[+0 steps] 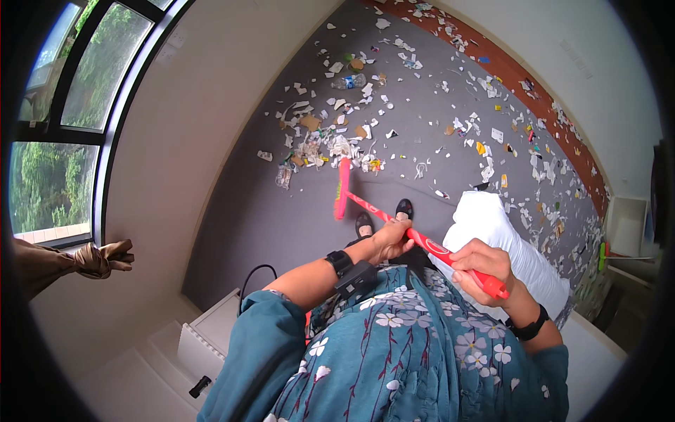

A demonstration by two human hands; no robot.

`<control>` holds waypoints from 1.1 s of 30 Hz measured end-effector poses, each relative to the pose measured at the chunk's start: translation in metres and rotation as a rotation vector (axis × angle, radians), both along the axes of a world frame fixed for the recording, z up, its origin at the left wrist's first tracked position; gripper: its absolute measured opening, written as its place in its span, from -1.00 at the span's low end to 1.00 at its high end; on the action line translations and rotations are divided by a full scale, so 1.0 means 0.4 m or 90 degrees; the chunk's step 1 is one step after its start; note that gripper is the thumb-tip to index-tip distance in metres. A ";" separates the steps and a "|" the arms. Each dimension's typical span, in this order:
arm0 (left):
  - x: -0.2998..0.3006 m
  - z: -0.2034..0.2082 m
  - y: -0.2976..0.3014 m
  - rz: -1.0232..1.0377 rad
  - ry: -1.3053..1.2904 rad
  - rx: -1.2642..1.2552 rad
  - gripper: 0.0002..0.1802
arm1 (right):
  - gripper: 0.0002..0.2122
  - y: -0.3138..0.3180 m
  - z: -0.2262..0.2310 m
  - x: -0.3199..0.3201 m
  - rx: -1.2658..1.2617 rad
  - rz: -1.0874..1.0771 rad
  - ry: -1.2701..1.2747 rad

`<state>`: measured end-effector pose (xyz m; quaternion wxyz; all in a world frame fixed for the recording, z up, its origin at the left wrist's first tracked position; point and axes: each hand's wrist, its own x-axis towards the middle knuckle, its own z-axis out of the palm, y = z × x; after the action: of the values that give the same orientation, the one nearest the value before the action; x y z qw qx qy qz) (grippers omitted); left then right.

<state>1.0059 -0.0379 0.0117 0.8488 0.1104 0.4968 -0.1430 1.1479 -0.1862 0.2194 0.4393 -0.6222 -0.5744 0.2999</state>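
A broom with a red handle [430, 246] slants across in front of me, gripped by both my hands. Lower down the handle, my left hand [391, 241] is wrapped around it. Close to the handle's top end, my right hand [484, 269] is closed around it. The pink broom head [342, 188] rests near the floor, left of my feet, its upper end beside a heap of paper scraps [340, 148]. Bits of cardboard and crumpled plastic lie in that heap. Beyond it a clear plastic bottle [349, 82] lies on its side.
Scraps are strewn over the grey floor [239, 232] and a reddish-brown strip [513, 68] along the far wall. A white bulky bundle [496, 232] lies at my right. White furniture [211, 330] stands at lower left. Windows [98, 77] and a knotted brown curtain [98, 259] are on the left.
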 end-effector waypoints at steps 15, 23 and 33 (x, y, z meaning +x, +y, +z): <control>-0.202 -0.186 0.116 0.506 0.074 -0.051 -0.65 | -0.96 0.295 -0.410 -0.047 -0.075 0.187 0.362; 0.019 -0.120 0.136 0.387 -0.137 0.123 -0.60 | -0.92 0.273 -0.210 0.123 0.090 0.180 0.103; -0.121 -0.103 0.159 0.499 -0.044 0.011 -0.67 | -0.94 0.341 -0.323 0.059 0.046 0.233 0.211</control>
<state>0.9574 0.0258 -0.0296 0.8543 -0.0756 0.4737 0.2001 1.1716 -0.0497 0.0903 0.4880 -0.4337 -0.6082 0.4515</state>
